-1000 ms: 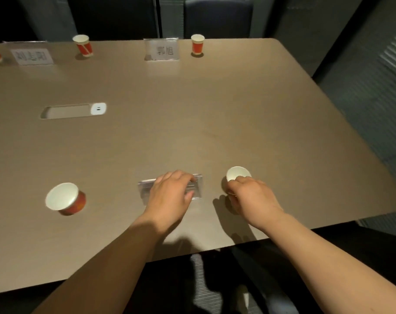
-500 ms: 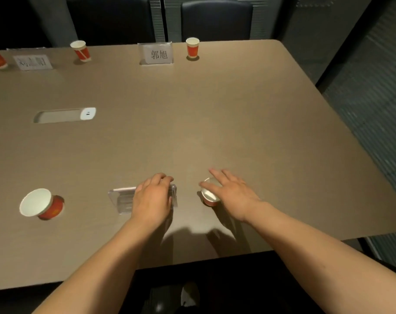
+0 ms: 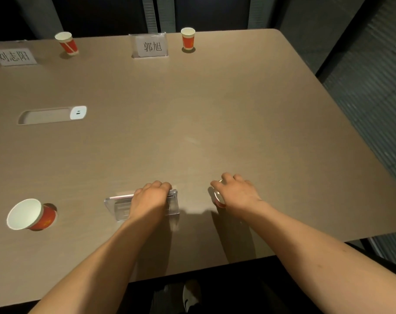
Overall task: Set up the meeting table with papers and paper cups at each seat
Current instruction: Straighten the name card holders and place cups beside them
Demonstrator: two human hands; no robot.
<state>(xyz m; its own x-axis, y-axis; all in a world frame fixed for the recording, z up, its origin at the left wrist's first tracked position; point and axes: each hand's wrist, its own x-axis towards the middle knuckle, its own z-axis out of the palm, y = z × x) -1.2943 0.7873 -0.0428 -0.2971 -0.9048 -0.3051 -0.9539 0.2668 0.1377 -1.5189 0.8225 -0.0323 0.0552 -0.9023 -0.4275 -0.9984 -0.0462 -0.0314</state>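
My left hand point(image 3: 150, 200) grips the top edge of a clear acrylic name-card holder point(image 3: 118, 206) that stands near the front edge of the brown meeting table point(image 3: 192, 114). To its right, my right hand point(image 3: 236, 192) closes over a red and white paper cup point(image 3: 218, 199), which is mostly hidden under the fingers. Another red paper cup point(image 3: 32, 215) stands at the front left. Across the table stand two more red cups point(image 3: 67, 44) point(image 3: 188, 39), beside two name cards with printed characters point(image 3: 150, 46) point(image 3: 13, 56).
A recessed cable slot with a white socket point(image 3: 78, 112) sits in the table's left middle. Dark chairs stand behind the far edge. The table's right edge point(image 3: 342, 105) runs diagonally, with grey carpet beyond. A shoe point(image 3: 191, 295) shows below the near edge.
My view has shifted, and both hands with the holder and cup sit a little further right in view. My right hand's spread fingers have curled down over the cup. My left hand stays on the holder.
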